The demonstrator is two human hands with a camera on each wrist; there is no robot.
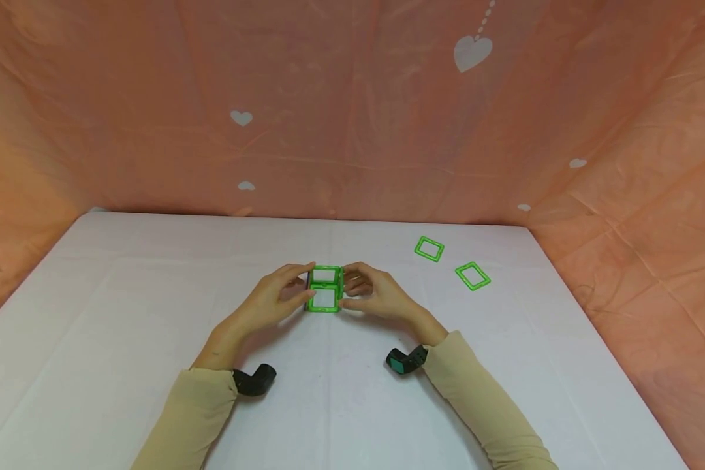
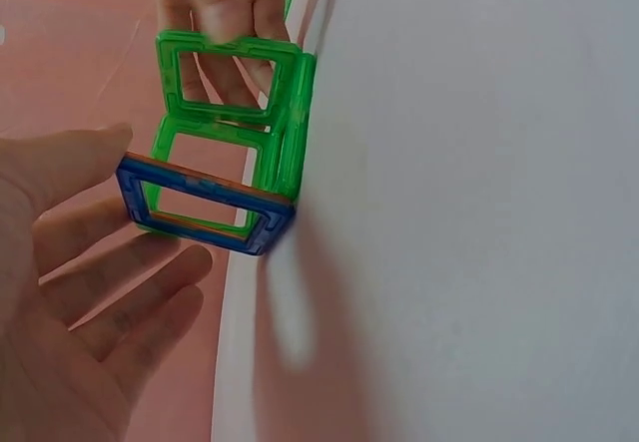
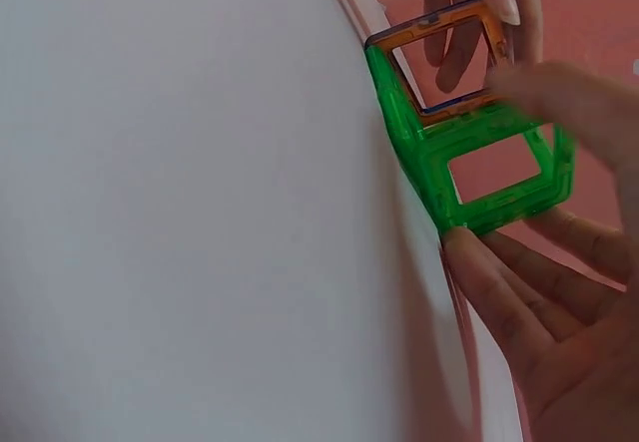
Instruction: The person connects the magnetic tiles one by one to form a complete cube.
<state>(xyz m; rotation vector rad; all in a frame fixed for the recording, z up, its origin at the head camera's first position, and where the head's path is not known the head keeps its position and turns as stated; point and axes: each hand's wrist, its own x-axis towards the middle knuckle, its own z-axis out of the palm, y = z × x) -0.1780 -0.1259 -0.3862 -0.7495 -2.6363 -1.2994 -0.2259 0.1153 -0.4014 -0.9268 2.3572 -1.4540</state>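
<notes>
Several square magnetic tiles with open centres stand joined in a small box shape in front of the person. Its green tiles (image 1: 324, 311) show in the head view, and a tile blue on one face and orange on the other (image 2: 195, 185) forms its left side. With thumb and fingers, the left hand (image 1: 268, 299) holds that blue-and-orange tile at its edges. On the opposite side, the right hand (image 1: 382, 295) grips a green tile (image 3: 499, 208) between thumb and fingers. Contact between the box's base and the table looks likely, though its underside is hidden.
Two loose green square tiles lie flat to the right of the hands, one farther back (image 1: 429, 249) and one nearer the right side (image 1: 472, 276). A white cloth covers the table (image 1: 123, 313). Behind it hangs an orange curtain (image 1: 329, 130) with pale hearts.
</notes>
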